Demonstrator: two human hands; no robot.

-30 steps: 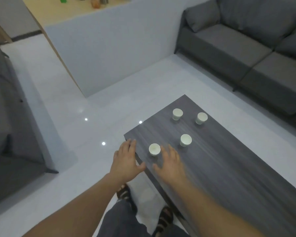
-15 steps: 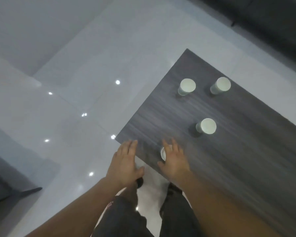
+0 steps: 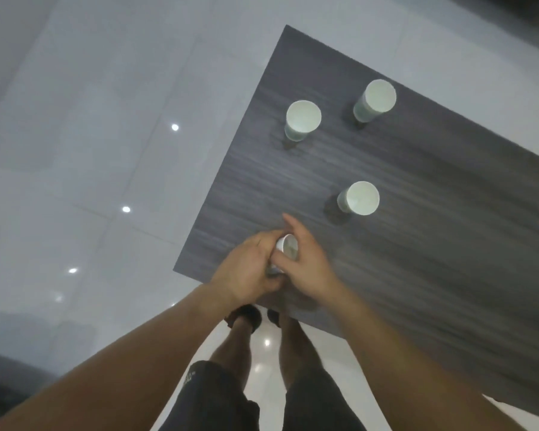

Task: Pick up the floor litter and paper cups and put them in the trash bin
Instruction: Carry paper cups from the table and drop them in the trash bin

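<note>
Several white paper cups stand on a dark wood-grain coffee table [image 3: 417, 244]. The nearest paper cup [image 3: 287, 247] sits by the table's near corner, mostly hidden between my hands. My left hand [image 3: 246, 272] wraps its fingers round the cup's left side. My right hand [image 3: 305, 265] holds the cup's right side, thumb against its wall and forefinger stretched past the rim. Another cup [image 3: 360, 199] stands just beyond, and two more, one cup [image 3: 302, 119] and one cup [image 3: 376, 99], stand farther back. No trash bin or floor litter is in view.
Glossy white floor tiles [image 3: 91, 181] lie to the left of the table and reflect ceiling lights. My legs and sandalled feet [image 3: 246, 318] stand at the table's near corner. A dark furniture edge [image 3: 0, 377] shows at the bottom left.
The camera has tilted down and closer to the table. Both hands, open on either side of the nearest cup before, have closed in round it.
</note>
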